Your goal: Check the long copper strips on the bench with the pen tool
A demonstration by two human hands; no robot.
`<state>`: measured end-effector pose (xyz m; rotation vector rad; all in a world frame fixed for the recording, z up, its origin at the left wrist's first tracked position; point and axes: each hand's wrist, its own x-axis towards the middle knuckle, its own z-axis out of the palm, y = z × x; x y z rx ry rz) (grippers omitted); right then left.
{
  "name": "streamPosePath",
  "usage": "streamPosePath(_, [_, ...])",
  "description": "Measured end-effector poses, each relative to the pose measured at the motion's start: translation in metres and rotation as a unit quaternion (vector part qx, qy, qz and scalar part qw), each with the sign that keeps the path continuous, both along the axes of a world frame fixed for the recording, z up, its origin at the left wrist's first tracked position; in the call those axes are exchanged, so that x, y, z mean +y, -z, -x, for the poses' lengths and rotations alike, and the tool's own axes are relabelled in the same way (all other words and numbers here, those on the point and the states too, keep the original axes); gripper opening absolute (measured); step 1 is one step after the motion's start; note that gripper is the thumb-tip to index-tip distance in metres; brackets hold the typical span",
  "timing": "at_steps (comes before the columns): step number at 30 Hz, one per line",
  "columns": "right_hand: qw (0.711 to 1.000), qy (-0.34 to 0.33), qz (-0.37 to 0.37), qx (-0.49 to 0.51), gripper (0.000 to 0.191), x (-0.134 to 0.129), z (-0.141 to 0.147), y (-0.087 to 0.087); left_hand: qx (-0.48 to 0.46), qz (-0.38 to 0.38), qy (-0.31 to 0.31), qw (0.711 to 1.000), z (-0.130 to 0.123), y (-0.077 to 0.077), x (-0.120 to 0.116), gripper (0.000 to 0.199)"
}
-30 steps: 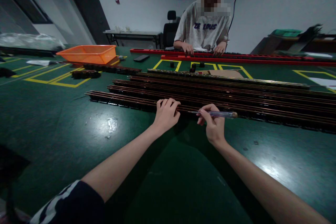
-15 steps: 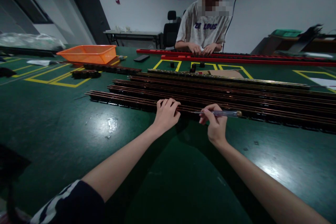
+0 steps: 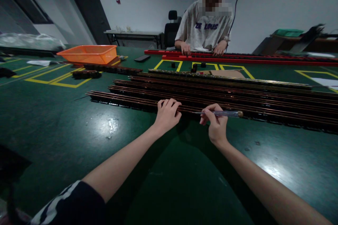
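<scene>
Several long dark strips with copper-coloured rails point(image 3: 126, 99) lie side by side across the green table. My left hand point(image 3: 168, 114) rests on the nearest strip, its curled fingers wrapped over the far side and its thumb at the near side. To its right, my right hand point(image 3: 216, 123) is closed on a screwdriver point(image 3: 228, 114) with a clear handle. The handle's end points right, and the thin shaft points left toward the nearest strip, close to my left hand. Whether the tip touches the strip I cannot tell.
An orange basket point(image 3: 88, 54) stands at the back left, near a dark phone point(image 3: 142, 58) and a bundle of dark parts point(image 3: 86, 74). Across the table a co-worker point(image 3: 204, 28) has both hands on long red bars point(image 3: 237, 58). Brown cardboard point(image 3: 227, 74) lies behind the strips.
The co-worker's hands have moved apart along the red bars, and one red bar has shifted slightly right. My own hands and the screwdriver have barely moved.
</scene>
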<state>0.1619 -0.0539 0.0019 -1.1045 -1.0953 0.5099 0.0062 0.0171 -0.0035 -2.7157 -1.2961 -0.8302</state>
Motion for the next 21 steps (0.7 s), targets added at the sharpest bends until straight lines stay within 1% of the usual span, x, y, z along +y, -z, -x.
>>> streamPosePath(21, [1.000,-0.002,0.001,-0.002,0.012,-0.0003,0.0013,-0.0013,-0.003,0.010,0.002,1.000,0.0004,-0.0006,-0.0008,0.025])
